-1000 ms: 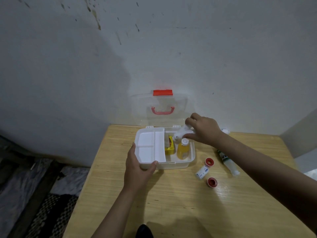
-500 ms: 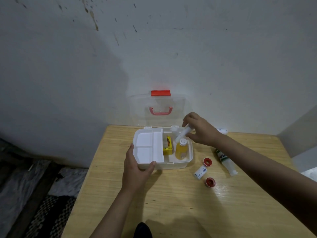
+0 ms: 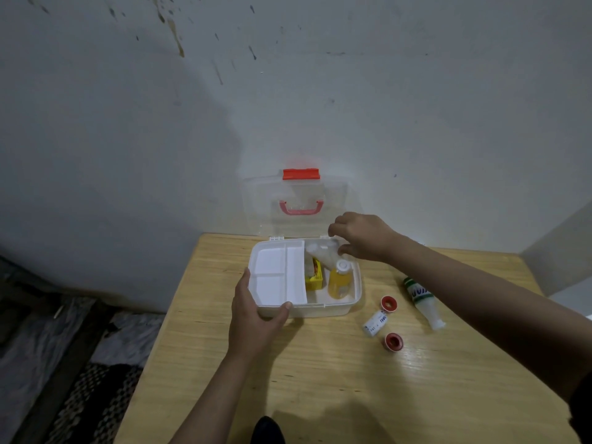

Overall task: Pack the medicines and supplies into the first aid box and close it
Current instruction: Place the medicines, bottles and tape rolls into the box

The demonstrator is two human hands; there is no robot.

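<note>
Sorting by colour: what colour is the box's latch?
Red-orange latch, clearest in the head view.

Open first aid box [image 3: 333,310] at frame centre, left hand [image 3: 253,315] gripped its lower-left corner, right hand [image 3: 362,237] held white bottle [image 3: 322,254] over yellow bottle [image 3: 340,282], tape rolls [image 3: 389,304] lower right.

One open first aid box [image 3: 323,310], four bottles [image 3: 340,282] [image 3: 322,254] [image 3: 422,299] [image 3: 375,325], two red-capped tape rolls [image 3: 389,304] [image 3: 393,341], one yellow packet [image 3: 314,278].

Wooden table [image 3: 320,379] against stained grey wall [image 3: 160,107]; patterned fabric [image 3: 89,398] on floor, left.
</note>
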